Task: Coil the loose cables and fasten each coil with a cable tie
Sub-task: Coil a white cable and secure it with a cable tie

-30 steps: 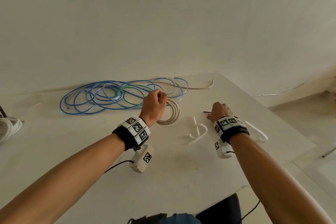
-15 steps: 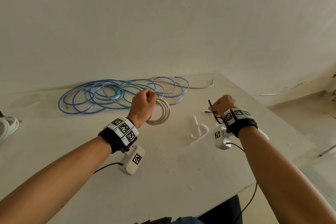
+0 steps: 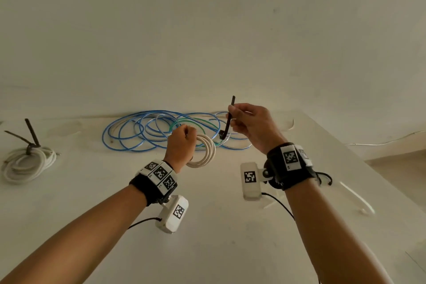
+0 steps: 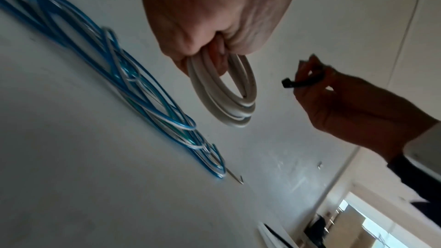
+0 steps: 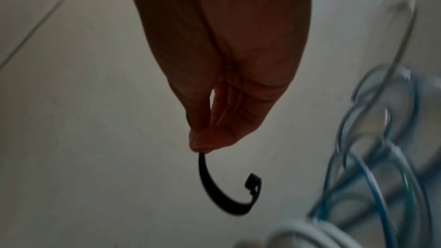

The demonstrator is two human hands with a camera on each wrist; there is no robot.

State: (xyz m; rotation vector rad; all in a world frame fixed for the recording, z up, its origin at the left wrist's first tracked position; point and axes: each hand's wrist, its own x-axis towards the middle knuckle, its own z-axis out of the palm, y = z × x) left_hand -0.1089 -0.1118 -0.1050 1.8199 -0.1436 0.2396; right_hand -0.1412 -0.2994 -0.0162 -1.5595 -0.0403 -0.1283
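1. Fingers (image 4: 214, 57) of left hand (image 3: 181, 145) are curled tight round the top of a small white cable coil (image 3: 206, 152), held up off the table (image 3: 219, 237), roughly mid-table. Coil is wound but has no tie on it yet.
2. Right hand (image 3: 251, 127) pinches a black cable tie (image 3: 228, 122) between thumb and fingertips, just right of the coil and apart from it. The tie hangs curved, locking head at the bottom and hooked toward the coil, tail sticking up above the fingers. Not threaded round anything yet.
3. White ties (image 3: 355, 196) lie near the right edge, spare.
4. At the left edge sits a bigger white coil (image 3: 27, 163), bound with dark ties (image 3: 32, 136), tails uncut. I'd count that one as done.
5. Along the far edge, the blue cable bundle (image 3: 161, 131) lies in loose sprawling loops with some green and clear strands mixed in, untied.
6. Status, my read: one coil finished, second ready for fastening, blue lot still to do. Next: wrap tie round coil, feed tail through head, cinch.
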